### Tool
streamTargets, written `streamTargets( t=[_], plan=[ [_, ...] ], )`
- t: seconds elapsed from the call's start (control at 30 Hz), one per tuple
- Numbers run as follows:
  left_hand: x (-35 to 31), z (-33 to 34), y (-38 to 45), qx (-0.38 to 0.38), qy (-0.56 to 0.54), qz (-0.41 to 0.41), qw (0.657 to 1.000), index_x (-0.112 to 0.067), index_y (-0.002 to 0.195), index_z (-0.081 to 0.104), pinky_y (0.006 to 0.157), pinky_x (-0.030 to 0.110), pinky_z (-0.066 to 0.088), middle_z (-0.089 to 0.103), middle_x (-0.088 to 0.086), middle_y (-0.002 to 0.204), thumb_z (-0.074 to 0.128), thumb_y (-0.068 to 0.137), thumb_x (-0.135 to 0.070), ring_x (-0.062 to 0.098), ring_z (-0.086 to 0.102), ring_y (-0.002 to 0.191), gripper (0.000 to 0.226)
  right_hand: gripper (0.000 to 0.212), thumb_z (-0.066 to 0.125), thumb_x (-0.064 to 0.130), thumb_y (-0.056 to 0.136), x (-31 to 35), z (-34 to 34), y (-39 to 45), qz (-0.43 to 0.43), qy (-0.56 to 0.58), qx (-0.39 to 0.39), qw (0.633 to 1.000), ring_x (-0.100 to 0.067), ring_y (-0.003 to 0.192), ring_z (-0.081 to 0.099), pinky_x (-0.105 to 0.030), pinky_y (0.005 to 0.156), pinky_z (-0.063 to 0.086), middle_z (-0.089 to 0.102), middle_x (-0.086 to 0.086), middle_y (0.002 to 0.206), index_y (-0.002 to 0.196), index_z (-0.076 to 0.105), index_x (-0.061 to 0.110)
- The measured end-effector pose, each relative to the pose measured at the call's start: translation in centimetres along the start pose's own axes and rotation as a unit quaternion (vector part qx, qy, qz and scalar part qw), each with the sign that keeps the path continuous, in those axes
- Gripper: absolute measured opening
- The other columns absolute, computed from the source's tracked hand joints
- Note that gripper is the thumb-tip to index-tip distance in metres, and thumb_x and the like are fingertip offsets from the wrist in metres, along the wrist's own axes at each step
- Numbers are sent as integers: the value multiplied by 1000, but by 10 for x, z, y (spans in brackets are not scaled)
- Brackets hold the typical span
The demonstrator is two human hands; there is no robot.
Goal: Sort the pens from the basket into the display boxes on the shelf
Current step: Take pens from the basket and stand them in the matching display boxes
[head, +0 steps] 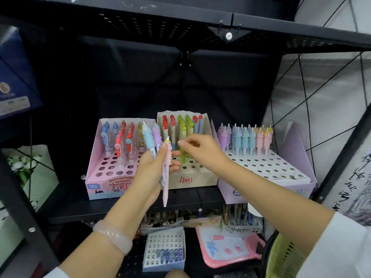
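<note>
Nearest my lens, my left forearm wears one pale pink bangle (112, 236). Above it my left hand (154, 167) has its fingers clenched round three pens: a pink one (167, 173) hanging tip-down in front, and a blue one (148, 140) and a purple one (157, 135) standing up behind it. My right hand (200, 150) hovers over the middle box, fingertips pinched together; whether they hold anything I cannot tell.

Three display boxes stand side by side on the black shelf (120, 207): a pink box (94, 157) at left with blue and red pens, a beige box (192, 180) in the middle with red and green pens, and a lilac box (271, 173) at right carrying one row of purple, blue, pink and yellow pens. One green basket (285, 257) shows at lower right, by my right sleeve.
</note>
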State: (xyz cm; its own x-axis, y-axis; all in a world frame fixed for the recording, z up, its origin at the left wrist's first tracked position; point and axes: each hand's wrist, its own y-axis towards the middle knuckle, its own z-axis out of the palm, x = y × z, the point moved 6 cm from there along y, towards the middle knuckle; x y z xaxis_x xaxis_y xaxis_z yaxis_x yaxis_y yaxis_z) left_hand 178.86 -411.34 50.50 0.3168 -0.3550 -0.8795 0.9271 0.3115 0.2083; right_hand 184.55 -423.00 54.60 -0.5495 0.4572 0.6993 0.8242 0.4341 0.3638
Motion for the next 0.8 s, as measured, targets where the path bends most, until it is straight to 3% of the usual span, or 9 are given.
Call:
streamTargets(
  t=[0.07,0.13,0.2,0.27,0.37,0.5,0.63,0.7,0.8],
  plan=[
    [0,7,-1,-8,22,12,1000,-13,92,59,47,18,52,69,3,64,47,95,-21,10,62,48,15,24,54,34,93,2,9,-8,21,80,75,994,-6,79,58,-20,70,50,66,5,86,96,69,16],
    [1,15,-2,-9,33,16,999,-15,91,58,46,18,52,70,-1,61,47,95,-21,10,64,48,14,26,54,34,92,1,11,-14,32,137,103,985,-4,76,59,-16,70,51,66,1,84,96,70,13],
    [5,24,-2,-3,32,11,999,-15,92,57,45,20,52,70,-1,62,47,95,-20,13,66,50,12,26,55,34,92,-2,5,-17,38,163,94,981,-1,70,58,-12,67,50,66,0,80,93,70,12],
    [8,31,-2,-10,47,11,999,-17,89,56,43,23,53,69,1,62,47,95,-20,15,67,51,11,27,56,34,91,-8,-1,-20,48,168,84,981,-7,74,61,-16,74,51,69,-9,86,90,70,11],
    [14,45,1,-6,50,-8,999,-10,94,56,44,28,55,65,7,70,46,96,-20,16,67,51,14,22,57,33,91,-18,-12,-24,66,189,73,977,-10,81,64,-21,80,51,70,-7,91,87,69,16],
    [19,70,3,57,22,-41,997,-19,101,52,46,28,54,71,3,67,39,99,-20,20,69,54,13,19,49,27,96,-35,-46,-22,94,233,-13,968,-9,79,64,-21,76,55,67,-2,89,99,60,12],
    [28,85,7,57,148,-45,986,-17,103,47,37,19,44,67,3,68,39,100,-24,10,54,37,12,22,45,29,98,-61,-108,-19,113,300,-147,936,-10,63,65,-20,55,53,64,-6,82,99,52,8],
    [31,94,11,57,172,-44,982,-17,93,49,33,15,32,61,0,57,39,100,-24,6,39,30,14,21,46,29,97,-80,-140,-19,110,244,-213,940,-7,55,64,-19,51,52,64,-5,80,100,51,9],
    [35,109,16,68,158,-56,983,-13,86,50,33,14,24,53,2,57,39,100,-23,4,29,30,20,20,48,25,97,-109,-185,-21,107,102,-287,946,-16,64,67,-33,66,58,66,-9,84,104,48,7]
  ],
)
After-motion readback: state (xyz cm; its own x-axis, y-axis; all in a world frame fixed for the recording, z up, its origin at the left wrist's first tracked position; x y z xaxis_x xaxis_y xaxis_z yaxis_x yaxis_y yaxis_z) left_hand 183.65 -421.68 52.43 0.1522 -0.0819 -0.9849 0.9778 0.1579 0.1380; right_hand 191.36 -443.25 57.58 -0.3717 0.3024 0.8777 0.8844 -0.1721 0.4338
